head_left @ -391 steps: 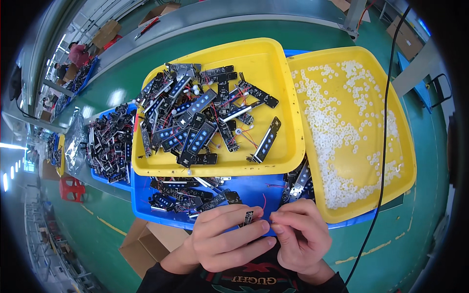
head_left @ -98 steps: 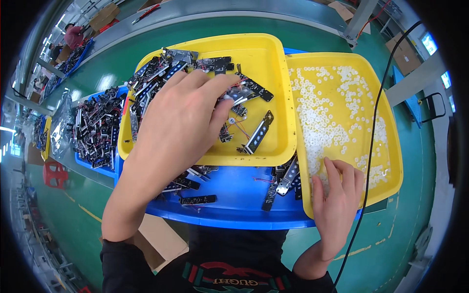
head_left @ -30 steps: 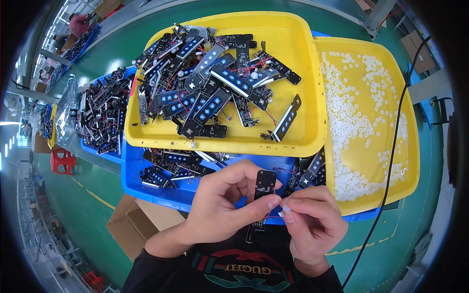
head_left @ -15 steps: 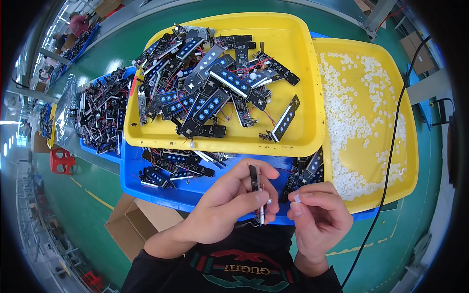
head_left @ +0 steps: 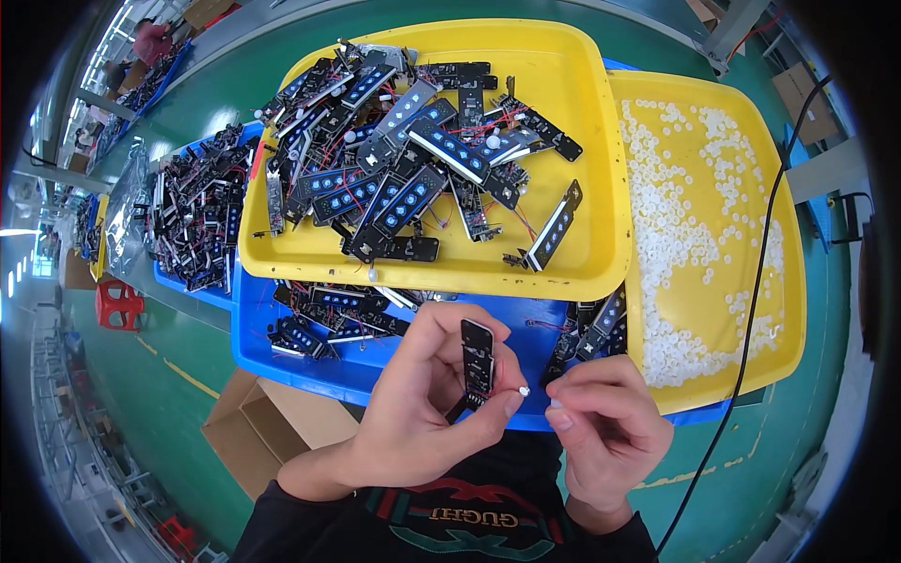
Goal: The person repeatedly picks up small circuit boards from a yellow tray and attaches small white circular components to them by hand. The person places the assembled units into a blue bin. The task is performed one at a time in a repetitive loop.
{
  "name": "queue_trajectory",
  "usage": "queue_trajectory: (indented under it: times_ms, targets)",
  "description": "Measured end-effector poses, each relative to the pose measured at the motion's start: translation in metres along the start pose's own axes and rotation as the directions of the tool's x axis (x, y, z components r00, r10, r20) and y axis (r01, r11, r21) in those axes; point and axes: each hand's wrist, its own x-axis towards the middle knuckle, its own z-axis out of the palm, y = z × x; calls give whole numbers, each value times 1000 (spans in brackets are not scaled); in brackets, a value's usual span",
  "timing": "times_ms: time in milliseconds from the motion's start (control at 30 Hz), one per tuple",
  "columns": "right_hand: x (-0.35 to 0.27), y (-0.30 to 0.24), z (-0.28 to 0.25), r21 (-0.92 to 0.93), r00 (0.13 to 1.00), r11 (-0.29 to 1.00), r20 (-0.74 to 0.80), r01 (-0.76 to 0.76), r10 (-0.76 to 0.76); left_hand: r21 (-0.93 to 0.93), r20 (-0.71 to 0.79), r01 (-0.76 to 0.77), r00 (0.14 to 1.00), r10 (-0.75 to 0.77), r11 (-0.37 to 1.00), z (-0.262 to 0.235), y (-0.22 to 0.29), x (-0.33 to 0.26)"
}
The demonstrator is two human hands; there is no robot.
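While the left hand grasped a circuit board, presumably leaving its white tip accessible, the right hand pinched a white piece between its fingers; 2 yellow trays, apparently separating boards from rings, stood over a green surface, a red stool at left

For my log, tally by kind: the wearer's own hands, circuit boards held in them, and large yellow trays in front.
Hands: 2 (left hand, right hand)
Held circuit board: 1
Large yellow trays: 2 (left tray, right tray)
Total: 5
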Motion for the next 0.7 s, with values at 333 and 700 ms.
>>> queue_trajectory:
  times_ms: [333, 700]
  targets:
    - [-5, 3, 6, 74, 999, 996, -18, -46, 47, 395, 96, -424, 901, 423, 815, 3, -10, -3]
    - [-1, 3, 6, -59, 998, 997, 48, 51, -49, 532, 176, -618, 749, 639, 579, 3, -11, -1]
